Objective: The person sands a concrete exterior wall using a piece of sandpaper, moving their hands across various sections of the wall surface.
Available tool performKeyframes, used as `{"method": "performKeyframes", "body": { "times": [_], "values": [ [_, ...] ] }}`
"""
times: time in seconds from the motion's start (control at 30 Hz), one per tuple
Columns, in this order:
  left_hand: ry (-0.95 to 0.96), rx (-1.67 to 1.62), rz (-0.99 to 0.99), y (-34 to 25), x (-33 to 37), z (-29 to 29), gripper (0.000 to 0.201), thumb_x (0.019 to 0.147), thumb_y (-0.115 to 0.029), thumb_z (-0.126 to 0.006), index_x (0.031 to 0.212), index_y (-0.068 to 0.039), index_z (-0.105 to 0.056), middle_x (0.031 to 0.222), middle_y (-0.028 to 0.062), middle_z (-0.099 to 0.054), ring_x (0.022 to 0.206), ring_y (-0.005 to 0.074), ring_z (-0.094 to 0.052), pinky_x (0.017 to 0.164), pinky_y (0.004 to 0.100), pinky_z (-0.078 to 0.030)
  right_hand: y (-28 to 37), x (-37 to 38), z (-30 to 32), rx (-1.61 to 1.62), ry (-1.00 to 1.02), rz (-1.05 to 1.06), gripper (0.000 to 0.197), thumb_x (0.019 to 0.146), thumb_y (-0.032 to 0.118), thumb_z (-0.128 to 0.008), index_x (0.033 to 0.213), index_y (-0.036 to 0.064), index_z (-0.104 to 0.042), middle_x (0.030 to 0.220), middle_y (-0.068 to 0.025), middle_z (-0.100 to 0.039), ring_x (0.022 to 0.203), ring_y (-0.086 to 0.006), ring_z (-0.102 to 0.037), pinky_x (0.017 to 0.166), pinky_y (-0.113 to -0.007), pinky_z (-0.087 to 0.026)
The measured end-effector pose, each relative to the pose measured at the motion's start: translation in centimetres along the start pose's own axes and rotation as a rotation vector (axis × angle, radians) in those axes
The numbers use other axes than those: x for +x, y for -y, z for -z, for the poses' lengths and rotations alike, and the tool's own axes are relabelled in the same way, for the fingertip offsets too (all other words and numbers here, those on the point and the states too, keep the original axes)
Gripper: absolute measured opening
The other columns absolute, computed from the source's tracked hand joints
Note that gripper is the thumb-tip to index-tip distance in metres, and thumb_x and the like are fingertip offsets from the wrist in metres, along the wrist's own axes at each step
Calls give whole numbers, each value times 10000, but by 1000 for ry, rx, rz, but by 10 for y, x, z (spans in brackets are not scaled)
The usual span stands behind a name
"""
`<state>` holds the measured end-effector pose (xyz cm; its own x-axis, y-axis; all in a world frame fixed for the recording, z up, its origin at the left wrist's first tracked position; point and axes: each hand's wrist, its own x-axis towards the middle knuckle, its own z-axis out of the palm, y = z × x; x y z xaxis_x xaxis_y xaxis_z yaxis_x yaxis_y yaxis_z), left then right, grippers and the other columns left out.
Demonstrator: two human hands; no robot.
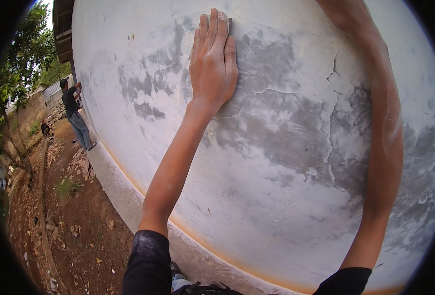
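My left hand (212,64) lies against a white, patchy wall (266,211), its fingers pointing up and held close together. The dark edge of a thin piece (230,23) shows beside the index finger. Most of that piece is hidden under the hand, so I cannot make out its kind. Around the hand the paint is worn to grey patches, and pale dust marks the fingers. My right arm (385,128) reaches up along the wall on the right, with whitish dust on its skin. The right hand is beyond the top edge of the picture.
Cracks and peeling paint (331,132) run down the wall between my arms. A concrete ledge (124,191) follows its foot. Farther left, another person (74,115) in dark clothes stands with hands at the wall. Reddish soil with rubble (79,236) and trees (23,73) lie to the left.
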<state>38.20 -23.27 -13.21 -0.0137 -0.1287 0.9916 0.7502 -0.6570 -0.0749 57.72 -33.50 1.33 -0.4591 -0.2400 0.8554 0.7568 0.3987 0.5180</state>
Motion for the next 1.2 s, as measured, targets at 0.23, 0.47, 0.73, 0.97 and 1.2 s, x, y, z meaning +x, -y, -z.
{"method": "performKeyframes", "body": {
  "times": [0.23, 0.47, 0.73, 0.97, 1.2],
  "values": [
    [-1, -38, -79, -4, -9, -3, 459, 1069, -197, -429, 1489, -22, -490, 1595, 124, -418, 1514, 353, -299, 1232, 477, -245, -19, 5, -6, 5, 7, 20, 363, 981, 250, -587, 1118, -66, -703, 1190, -233, -698, 1192, -368, -597, 1075, -440, -424],
    [18, -28, -79, -4, -6, -1, 463, 1076, -198, -418, 1499, -19, -471, 1598, 119, -414, 1516, 340, -299, 1229, 462, -255, -20, 4, -8, 9, -2, 4, 360, 979, 246, -595, 1113, -70, -704, 1184, -227, -703, 1192, -361, -600, 1061, -432, -442],
    [64, -63, -87, 8, -7, 7, 456, 1069, -184, -434, 1500, -43, -481, 1593, 112, -424, 1515, 308, -310, 1231, 452, -262, -19, 6, -5, -37, 31, -42, 381, 994, 260, -576, 1146, -70, -690, 1208, -220, -695, 1197, -357, -599, 1083, -439, -427],
    [34, -33, -57, 32, 33, 2, 518, 1095, -245, -339, 1557, -10, -355, 1626, 153, -351, 1538, 325, -246, 1251, 440, -199, -19, 5, -11, 19, 17, -13, 361, 998, 259, -569, 1123, -54, -698, 1205, -224, -694, 1190, -360, -601, 1077, -445, -428],
    [21, -117, -18, 56, 52, 1, 556, 1101, -306, -320, 1569, -5, -317, 1642, 167, -305, 1547, 335, -204, 1261, 421, -161, -18, 7, -5, -17, 39, 35, 318, 990, 240, -570, 1053, -45, -695, 1092, -217, -709, 1104, -373, -618, 1028, -454, -445]
  ]
}}
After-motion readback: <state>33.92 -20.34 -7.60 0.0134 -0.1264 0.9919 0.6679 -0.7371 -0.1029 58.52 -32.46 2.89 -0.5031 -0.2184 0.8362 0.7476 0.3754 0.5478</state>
